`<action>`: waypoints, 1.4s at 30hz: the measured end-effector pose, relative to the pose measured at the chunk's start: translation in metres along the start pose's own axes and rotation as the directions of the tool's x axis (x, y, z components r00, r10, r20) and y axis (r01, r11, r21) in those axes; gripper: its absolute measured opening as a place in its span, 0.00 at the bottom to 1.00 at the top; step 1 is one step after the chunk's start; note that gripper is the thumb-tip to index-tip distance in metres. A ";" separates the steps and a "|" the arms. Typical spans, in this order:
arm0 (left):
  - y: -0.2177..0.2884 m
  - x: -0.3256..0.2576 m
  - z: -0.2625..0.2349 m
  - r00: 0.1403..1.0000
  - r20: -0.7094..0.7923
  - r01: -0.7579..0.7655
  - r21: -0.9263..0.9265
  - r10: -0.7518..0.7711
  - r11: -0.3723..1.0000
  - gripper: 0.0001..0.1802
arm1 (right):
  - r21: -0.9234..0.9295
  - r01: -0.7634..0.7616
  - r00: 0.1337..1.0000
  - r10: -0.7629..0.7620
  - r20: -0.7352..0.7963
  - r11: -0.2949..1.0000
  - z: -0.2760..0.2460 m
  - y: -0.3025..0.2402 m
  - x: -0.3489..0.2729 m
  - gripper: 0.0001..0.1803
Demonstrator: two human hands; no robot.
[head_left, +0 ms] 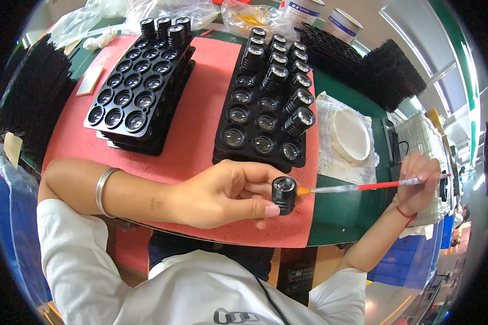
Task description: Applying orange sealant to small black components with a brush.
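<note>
Over the front part of a pink mat (200,86), my left hand (228,192) pinches a short black ribbed lens barrel (283,196), its glass end tilted up. A thin paintbrush (363,187) with a red and clear handle is in my right hand (417,181), fingers closed near its far end. The orange bristle tip meets or nearly meets the barrel's right side. Just beyond my left hand stands a black tray (249,130) with round lens pockets and several upright barrels. To its left is a stack of black trays (130,97) with lenses in the pockets and several barrels at the back.
A white round dish (350,135) sits on stained paper (325,154) right of the mat. Tins (341,26) and clear plastic bags (260,19) line the back. Dark bristly stacks (35,97) stand at left, another black stack (393,73) at back right. A white strip (90,80) lies on the mat.
</note>
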State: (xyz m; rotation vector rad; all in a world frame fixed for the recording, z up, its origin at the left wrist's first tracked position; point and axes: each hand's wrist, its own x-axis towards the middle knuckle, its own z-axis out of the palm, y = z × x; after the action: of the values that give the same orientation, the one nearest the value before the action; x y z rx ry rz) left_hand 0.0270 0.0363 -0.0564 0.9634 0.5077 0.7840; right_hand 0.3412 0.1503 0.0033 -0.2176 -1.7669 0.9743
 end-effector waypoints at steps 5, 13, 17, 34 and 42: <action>-0.002 -0.004 0.005 0.995 0.090 -0.054 0.179 0.038 0.982 0.15 | 0.515 0.031 0.983 0.066 -0.169 0.857 -0.013 0.002 0.006 0.14; 0.110 -0.043 0.003 0.929 0.345 -0.369 0.852 0.131 0.371 0.17 | 0.615 0.026 0.964 0.142 -0.224 0.788 -0.030 0.004 0.006 0.11; 0.161 -0.060 -0.013 0.906 -0.234 0.210 0.972 0.354 0.105 0.19 | 0.647 0.060 0.952 0.151 -0.266 0.761 -0.036 0.009 0.003 0.11; 0.161 -0.053 -0.115 0.659 -0.416 0.640 0.748 0.627 -0.177 0.17 | 0.566 0.079 0.907 0.177 -0.383 0.820 -0.034 0.012 0.006 0.13; 0.162 -0.047 -0.106 0.646 -0.492 0.694 0.697 0.584 -0.180 0.19 | 0.575 0.089 0.907 0.173 -0.384 0.813 -0.030 0.014 0.008 0.12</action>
State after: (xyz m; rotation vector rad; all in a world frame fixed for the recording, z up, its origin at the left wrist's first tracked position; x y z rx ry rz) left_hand -0.1346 0.1105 0.0349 2.1006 2.3986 0.4457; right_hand 0.3591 0.1789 0.0027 -0.0628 -1.0069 1.3452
